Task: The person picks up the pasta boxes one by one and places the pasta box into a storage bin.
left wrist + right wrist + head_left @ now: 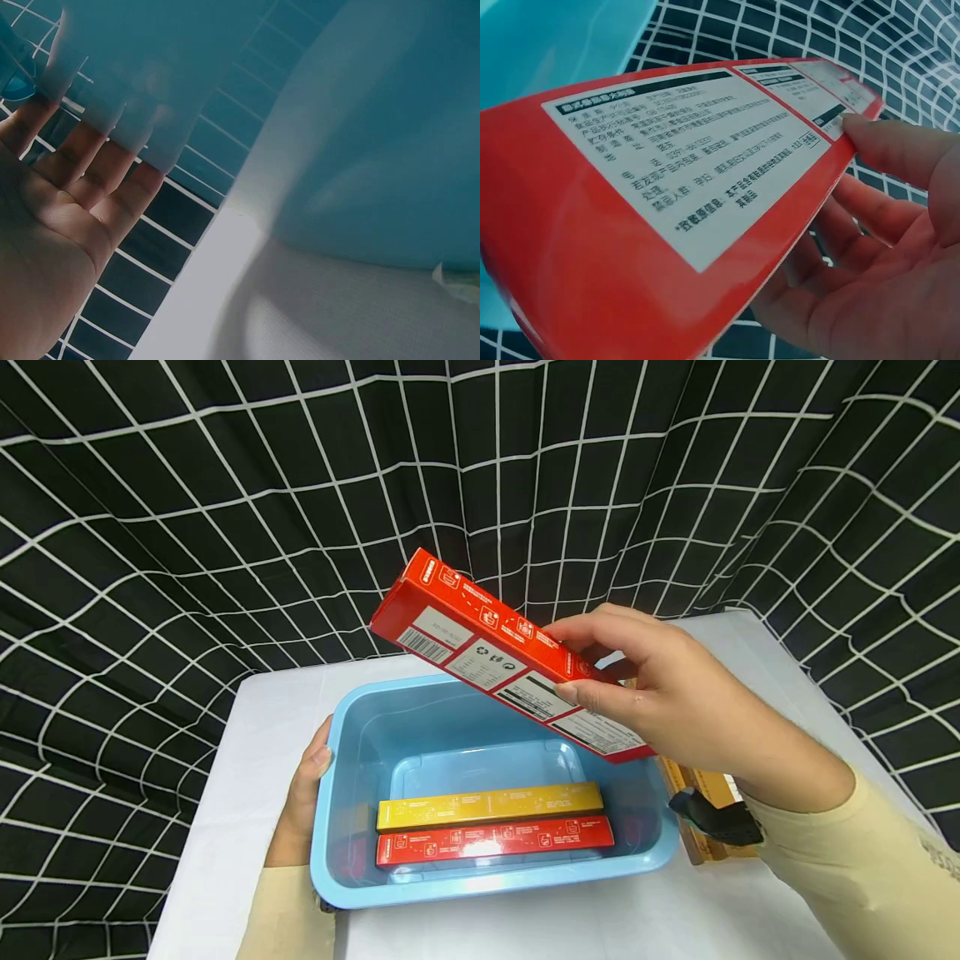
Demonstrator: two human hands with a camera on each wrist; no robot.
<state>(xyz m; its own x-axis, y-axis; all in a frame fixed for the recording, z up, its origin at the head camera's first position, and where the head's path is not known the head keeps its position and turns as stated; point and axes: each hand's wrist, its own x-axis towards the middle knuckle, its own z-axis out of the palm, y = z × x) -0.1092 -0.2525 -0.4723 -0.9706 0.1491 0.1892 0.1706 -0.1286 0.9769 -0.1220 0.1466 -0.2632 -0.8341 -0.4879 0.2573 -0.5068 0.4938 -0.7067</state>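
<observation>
Now we pinch the long red box [510,664] in our right hand [675,702], tilted above the blue tub [337,827]; left hand [300,802] flat against its wall. Next, probably lowering it level beside the yellow box [487,806].

Blue bin [341,868] far half open, yellow box [489,806], red box [495,841] filling near half

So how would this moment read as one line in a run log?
right hand: holds red box tilted above blue bin | left hand: touches bin's left wall | in bin: yellow box, second red box
</observation>
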